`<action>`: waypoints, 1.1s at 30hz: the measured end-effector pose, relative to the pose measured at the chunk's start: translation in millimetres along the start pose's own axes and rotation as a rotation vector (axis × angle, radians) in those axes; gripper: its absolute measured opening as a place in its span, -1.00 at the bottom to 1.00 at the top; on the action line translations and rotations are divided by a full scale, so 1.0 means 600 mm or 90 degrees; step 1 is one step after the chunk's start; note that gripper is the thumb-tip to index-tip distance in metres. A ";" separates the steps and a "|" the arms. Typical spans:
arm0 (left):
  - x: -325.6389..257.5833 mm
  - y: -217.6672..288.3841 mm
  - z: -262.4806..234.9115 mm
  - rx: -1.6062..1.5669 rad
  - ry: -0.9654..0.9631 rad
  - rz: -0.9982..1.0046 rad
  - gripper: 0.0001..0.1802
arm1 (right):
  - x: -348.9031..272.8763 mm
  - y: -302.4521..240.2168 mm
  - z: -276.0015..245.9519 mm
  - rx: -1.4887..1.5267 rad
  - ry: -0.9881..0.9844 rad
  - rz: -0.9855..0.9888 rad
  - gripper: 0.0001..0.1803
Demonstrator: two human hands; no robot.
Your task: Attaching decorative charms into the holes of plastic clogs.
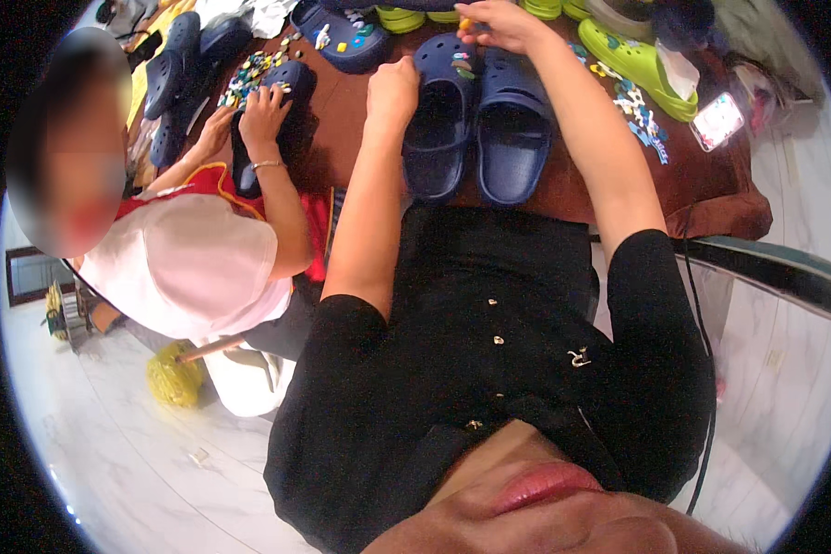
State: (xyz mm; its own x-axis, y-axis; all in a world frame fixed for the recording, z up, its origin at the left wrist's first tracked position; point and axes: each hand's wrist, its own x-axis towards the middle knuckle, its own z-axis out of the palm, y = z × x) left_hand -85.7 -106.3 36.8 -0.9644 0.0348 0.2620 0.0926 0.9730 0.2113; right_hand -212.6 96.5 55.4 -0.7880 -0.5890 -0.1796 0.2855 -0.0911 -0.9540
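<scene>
Two navy clogs stand side by side on the brown-covered surface. The left hand curls against one, its exact grip hidden; the right hand pinches an orange piece too small to identify.

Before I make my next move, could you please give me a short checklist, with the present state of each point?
1. Left hand at the left blue clog: ok, it touches the outer side.
2. Firmness of that grip: cannot tell, the fingers are mostly hidden.
3. Right hand holding something: ok, a small orange piece at the fingertips.
4. Right blue clog beside the left one, opening up: ok.
5. Right clog's front fully visible: not ok, your right hand and wrist partly cover it.
6. Co-worker's hands apart from yours: ok, further left.
</scene>
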 end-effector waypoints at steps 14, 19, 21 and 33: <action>0.014 0.024 -0.018 -0.084 -0.053 -0.007 -0.76 | -0.015 0.041 0.023 -0.864 0.127 -0.138 -0.53; 0.013 0.013 -0.015 -0.091 -0.050 -0.014 -0.75 | -0.011 0.050 0.026 -0.893 0.086 -0.254 -0.68; 0.009 0.010 -0.015 -0.106 -0.037 -0.024 -0.73 | -0.015 0.046 0.037 -0.859 0.071 -0.222 -0.71; 0.008 0.014 -0.017 -0.152 -0.010 -0.070 -0.73 | -0.036 0.032 0.034 -0.843 0.065 -0.198 -0.76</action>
State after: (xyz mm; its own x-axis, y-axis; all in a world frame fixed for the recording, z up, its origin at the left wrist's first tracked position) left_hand -86.8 -100.4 49.5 -0.9754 -0.0629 0.2111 0.0409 0.8899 0.4543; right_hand -178.9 91.1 45.9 -0.7756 -0.6195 0.1214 -0.5967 0.6568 -0.4609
